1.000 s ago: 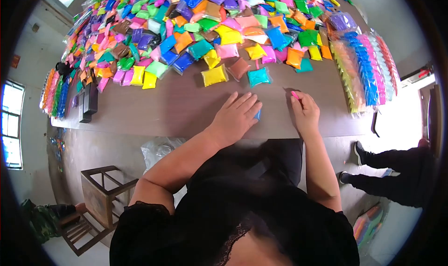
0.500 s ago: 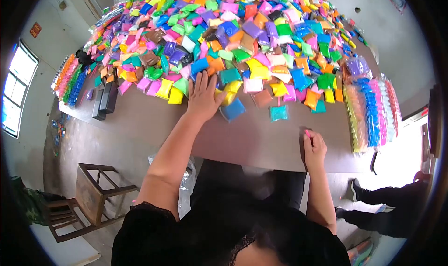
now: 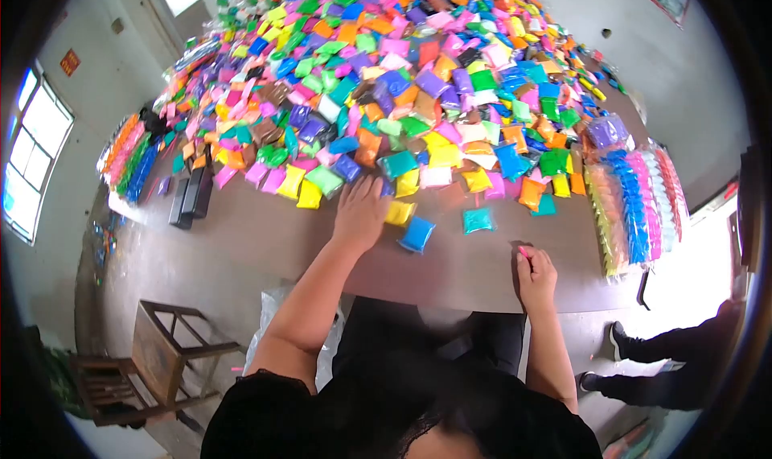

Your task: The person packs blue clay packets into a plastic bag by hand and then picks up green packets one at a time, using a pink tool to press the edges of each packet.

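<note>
My left hand [image 3: 359, 212] lies palm down at the front edge of a heap of small coloured packets [image 3: 386, 81], its fingers stretched out. Partly under its fingers is a dark blue packet [image 3: 346, 168]. Beside the thumb lies a yellow packet [image 3: 400, 213], and a blue packet [image 3: 416, 234] sits just in front of it on the brown table [image 3: 450, 274]. A teal packet [image 3: 478, 221] is apart to the right. My right hand [image 3: 537, 279] rests on the table with curled fingers; a small pink bit [image 3: 523, 251] shows at the thumb tip, too small to name.
Strips of bagged coloured pieces [image 3: 635, 209] stand at the table's right edge, with others [image 3: 133, 157] at the left. Two dark boxes [image 3: 191, 195] lie front left. A wooden chair [image 3: 157, 354] stands on the floor at left. Another person's legs [image 3: 655, 362] show at right.
My left hand has drawn back towards me. The yellow and blue packets have slid nearer and away from the heap. My right hand stays curled on the table; the view has tilted slightly.
</note>
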A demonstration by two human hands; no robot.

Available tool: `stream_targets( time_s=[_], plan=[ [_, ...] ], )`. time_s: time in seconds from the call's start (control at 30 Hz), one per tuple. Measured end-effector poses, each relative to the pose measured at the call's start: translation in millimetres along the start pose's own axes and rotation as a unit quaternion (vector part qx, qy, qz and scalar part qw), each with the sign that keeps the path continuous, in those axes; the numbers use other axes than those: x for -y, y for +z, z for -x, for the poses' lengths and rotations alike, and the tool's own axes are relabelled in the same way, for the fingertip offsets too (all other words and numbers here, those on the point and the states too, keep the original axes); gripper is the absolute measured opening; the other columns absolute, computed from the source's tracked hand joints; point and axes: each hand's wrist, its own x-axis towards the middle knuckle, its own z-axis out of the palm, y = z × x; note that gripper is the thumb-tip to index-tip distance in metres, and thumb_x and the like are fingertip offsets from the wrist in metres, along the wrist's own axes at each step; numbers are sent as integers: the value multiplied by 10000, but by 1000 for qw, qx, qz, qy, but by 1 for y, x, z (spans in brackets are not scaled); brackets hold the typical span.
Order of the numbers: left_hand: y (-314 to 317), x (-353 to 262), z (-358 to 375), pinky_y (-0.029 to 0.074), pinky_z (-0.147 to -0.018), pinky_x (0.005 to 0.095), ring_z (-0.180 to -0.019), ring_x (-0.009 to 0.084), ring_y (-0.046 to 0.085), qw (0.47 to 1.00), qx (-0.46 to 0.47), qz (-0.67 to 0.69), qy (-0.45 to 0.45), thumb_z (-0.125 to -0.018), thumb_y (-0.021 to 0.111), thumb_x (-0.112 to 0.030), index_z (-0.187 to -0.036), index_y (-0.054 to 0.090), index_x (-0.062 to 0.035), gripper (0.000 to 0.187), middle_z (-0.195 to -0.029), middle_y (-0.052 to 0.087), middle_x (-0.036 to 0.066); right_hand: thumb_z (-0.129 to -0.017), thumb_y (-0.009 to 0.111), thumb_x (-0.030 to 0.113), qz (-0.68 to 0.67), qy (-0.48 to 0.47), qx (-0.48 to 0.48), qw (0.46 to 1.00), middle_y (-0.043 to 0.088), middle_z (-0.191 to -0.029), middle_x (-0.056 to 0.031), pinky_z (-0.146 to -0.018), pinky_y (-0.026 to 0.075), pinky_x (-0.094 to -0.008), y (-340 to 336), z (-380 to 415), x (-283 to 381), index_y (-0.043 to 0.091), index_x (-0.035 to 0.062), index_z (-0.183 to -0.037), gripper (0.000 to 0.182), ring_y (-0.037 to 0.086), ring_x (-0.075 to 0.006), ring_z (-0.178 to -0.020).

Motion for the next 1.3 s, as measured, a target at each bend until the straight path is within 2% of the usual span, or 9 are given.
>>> stream_targets(
  time_s=[0.23,0.3,0.37,0.4,0.57,0.73,1.07,1.23,1.3],
  plan=[
    [-34,-8,24,332,-1121,501,-1285,354,489,997,-4,76,-3,-935,578,-212,-1301,546,-4,423,-1324,568,183,-882,639,100,-24,8,10,1000,678,-926,-138,-766,519,-401,-5,-1,6,685,50,-959,103,645,-334,-867],
    [-48,-19,31,350,-1113,481,-1304,382,458,993,45,101,-33,-920,618,-246,-1370,487,-24,518,-1358,524,217,-880,647,106,-13,-8,12,1000,674,-909,-133,-748,521,-405,-5,-1,6,686,55,-955,98,646,-333,-849],
    [-52,-36,42,322,-1117,537,-1361,428,382,973,-18,229,-35,-887,675,-339,-1472,362,-58,720,-1452,412,267,-878,651,106,-11,-3,9,1000,672,-900,-128,-736,522,-402,-6,1,6,686,60,-951,93,647,-331,-835],
    [-50,-43,46,243,-1104,659,-1433,466,250,991,37,131,5,-852,700,-460,-1536,229,-80,914,-1543,244,298,-876,655,107,-13,-8,9,1000,670,-890,-124,-724,524,-400,-5,-1,6,685,64,-948,89,648,-330,-820],
    [-18,-97,13,123,-1058,773,-1478,479,89,994,106,11,35,-838,649,-604,-1559,180,-111,991,-1601,45,282,-872,662,104,-14,-29,5,999,666,-862,-111,-689,526,-396,-6,-3,7,683,70,-937,76,650,-322,-782],
    [37,-102,-76,101,-1005,831,-1491,454,68,997,9,-82,5,-799,645,-668,-1568,163,-157,1041,-1617,51,237,-871,660,96,-7,-31,10,999,664,-845,-112,-681,530,-398,-6,-6,5,683,69,-938,76,652,-319,-774],
    [30,-118,-145,90,-1019,829,-1507,403,-61,991,119,-44,-37,-806,652,-649,-1573,157,-233,1003,-1628,15,207,-891,636,114,-39,6,35,999,664,-902,-113,-723,532,-392,-5,-6,1,680,71,-977,105,652,-327,-839],
    [5,-97,-80,138,-1101,732,-1505,425,37,991,96,8,88,-831,676,-566,-1576,155,-216,974,-1618,54,242,-891,646,144,-51,12,29,998,664,-958,-107,-763,529,-402,-5,-5,-3,677,76,-991,125,647,-332,-883],
    [-8,-87,-55,140,-1117,702,-1501,429,59,991,111,-24,70,-837,673,-565,-1576,142,-176,990,-1616,54,247,-862,702,228,-2,27,54,998,663,-1024,-124,-786,528,-415,-5,-5,-5,619,93,-1190,364,651,-329,-911]
  ],
)
